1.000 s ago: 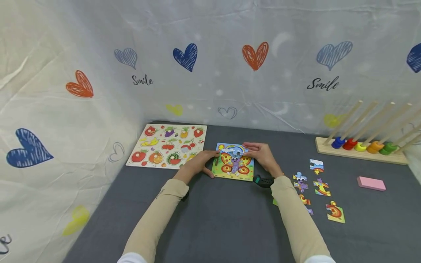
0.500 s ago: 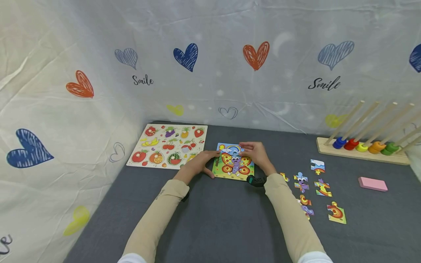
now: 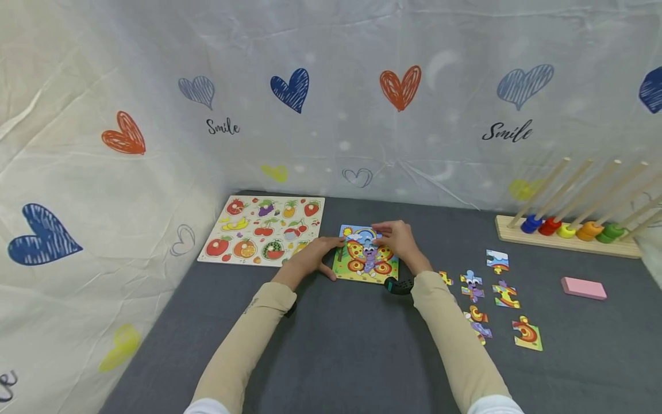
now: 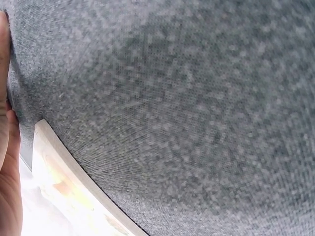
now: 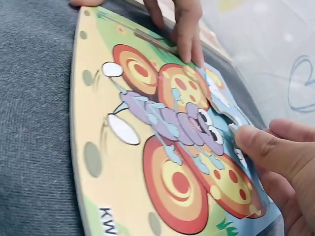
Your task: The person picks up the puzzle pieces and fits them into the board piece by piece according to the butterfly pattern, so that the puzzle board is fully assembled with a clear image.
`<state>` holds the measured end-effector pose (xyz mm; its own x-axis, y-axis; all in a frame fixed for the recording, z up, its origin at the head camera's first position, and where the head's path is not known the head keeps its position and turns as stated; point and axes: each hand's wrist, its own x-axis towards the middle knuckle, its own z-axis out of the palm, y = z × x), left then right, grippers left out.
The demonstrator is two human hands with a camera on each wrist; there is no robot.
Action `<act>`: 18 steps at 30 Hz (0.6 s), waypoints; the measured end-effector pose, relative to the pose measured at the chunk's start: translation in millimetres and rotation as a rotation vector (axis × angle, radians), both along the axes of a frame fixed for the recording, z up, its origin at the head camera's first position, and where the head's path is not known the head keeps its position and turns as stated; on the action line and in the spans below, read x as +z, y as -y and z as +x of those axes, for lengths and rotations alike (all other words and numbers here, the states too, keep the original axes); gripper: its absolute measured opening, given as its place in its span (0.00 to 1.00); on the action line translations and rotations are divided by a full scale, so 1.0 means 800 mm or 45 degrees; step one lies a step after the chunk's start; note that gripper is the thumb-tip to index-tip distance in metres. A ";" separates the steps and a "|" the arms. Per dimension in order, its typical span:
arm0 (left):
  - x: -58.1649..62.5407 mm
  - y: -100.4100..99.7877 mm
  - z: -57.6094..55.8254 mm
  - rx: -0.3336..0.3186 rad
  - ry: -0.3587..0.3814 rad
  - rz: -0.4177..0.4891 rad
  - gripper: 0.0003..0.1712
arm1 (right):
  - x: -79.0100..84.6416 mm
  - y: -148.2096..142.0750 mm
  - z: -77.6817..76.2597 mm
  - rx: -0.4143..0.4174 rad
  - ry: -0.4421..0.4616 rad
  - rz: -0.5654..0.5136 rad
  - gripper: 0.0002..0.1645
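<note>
A square butterfly puzzle board lies on the dark table. On its left side rests my left hand, fingertips on the picture's upper left and thumb spread at the lower left edge. My right hand is over the board's upper right, pinching a puzzle piece with sky and cloud print. That piece's near edge stands slightly raised above the butterfly's head in the right wrist view; much of it is hidden behind the thumb. The left wrist view shows only part of my left hand beside a pale wooden board edge.
A fruit puzzle board lies at the back left. Several loose butterfly pieces are spread right of my right forearm. Farther right are a pink block and a wooden peg stand with coloured rings, near the printed curtain.
My right hand has shifted a little left along the top of the butterfly board, its forearm uncovering more loose pieces. The left hand has stayed in place.
</note>
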<state>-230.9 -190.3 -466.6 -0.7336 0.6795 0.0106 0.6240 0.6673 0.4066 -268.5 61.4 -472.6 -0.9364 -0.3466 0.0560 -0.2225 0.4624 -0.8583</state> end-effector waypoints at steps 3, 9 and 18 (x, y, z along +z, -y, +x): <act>0.000 -0.001 0.000 0.004 0.007 0.002 0.50 | -0.002 0.000 0.001 -0.008 -0.026 0.015 0.23; 0.002 0.000 0.000 0.028 0.033 0.000 0.49 | -0.002 0.005 0.005 -0.008 -0.101 0.096 0.24; 0.000 -0.002 0.001 0.030 0.009 -0.001 0.49 | -0.009 0.005 0.007 -0.034 -0.217 0.224 0.24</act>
